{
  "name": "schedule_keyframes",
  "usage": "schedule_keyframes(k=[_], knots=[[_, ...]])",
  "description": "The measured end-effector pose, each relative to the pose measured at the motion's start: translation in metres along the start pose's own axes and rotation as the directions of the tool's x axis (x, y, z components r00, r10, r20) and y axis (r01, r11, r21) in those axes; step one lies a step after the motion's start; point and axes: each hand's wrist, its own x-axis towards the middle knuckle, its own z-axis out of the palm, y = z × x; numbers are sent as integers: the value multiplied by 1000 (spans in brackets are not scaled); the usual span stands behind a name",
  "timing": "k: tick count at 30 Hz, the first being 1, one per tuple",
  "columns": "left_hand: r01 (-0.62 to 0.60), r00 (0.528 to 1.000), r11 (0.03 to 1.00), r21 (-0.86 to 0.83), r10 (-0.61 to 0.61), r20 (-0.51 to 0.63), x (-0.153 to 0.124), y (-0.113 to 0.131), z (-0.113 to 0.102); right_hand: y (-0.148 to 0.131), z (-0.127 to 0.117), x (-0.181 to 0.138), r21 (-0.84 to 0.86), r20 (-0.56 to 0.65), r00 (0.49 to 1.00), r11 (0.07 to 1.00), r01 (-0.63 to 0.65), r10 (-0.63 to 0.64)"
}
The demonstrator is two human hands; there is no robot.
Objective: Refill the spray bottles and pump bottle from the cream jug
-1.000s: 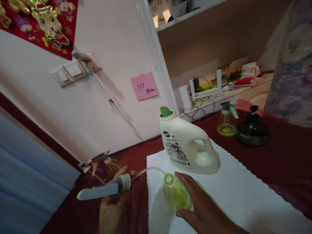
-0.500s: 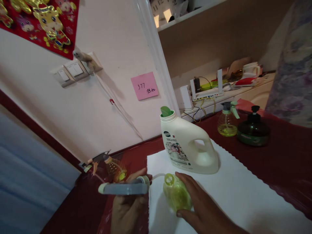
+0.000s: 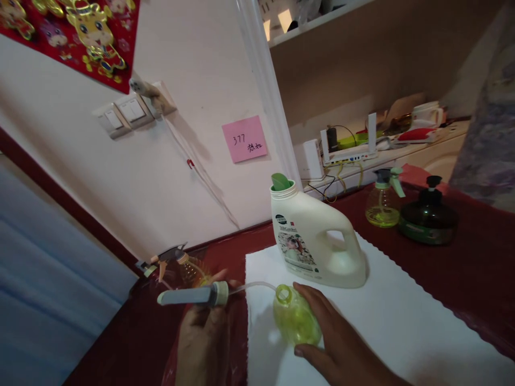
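Note:
My left hand [image 3: 205, 327] is closed around a grey spray head [image 3: 187, 296] with a pale collar, lying on its side in the air. From the collar a thin clear tube [image 3: 257, 284] runs right, its end at the mouth of a yellow-green see-through bottle [image 3: 295, 319]. My right hand [image 3: 330, 332] grips that bottle from the right, thumb at the near side and fingers behind. The bottle leans on a white sheet [image 3: 386, 300]. Behind it stands a cream detergent jug [image 3: 316, 241], uncapped, with a green spout showing in its neck.
Two spray bottles, one amber-coloured [image 3: 189, 268], stand on the dark red table at the left. Another spray bottle [image 3: 382, 206] and a dark pump bottle [image 3: 428, 217] are at the right. A white router [image 3: 348, 155] sits on the back ledge.
My left hand has drawn the spray head leftward and slightly up, away from the bottle. More of the tube shows between them. My right hand still holds the bottle.

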Motion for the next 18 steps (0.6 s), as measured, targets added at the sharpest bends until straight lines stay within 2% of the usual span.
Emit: schedule_keyframes(k=[5, 11, 15, 18], knots=[[11, 998, 995, -99, -18, -63, 2, 8, 1, 11, 8, -2, 4, -47, 999, 1000, 23, -23], [-17, 999, 990, -142, 9, -53, 5, 14, -11, 14, 9, -6, -13, -93, 994, 998, 58, -59], [-47, 996, 991, -126, 38, -78, 9, 23, -17, 17, 9, -8, -36, -115, 989, 996, 85, -89], [-99, 991, 994, -49, 94, -95, 15, 36, -28, 23, 11, -9, -60, -151, 981, 991, 117, -125]])
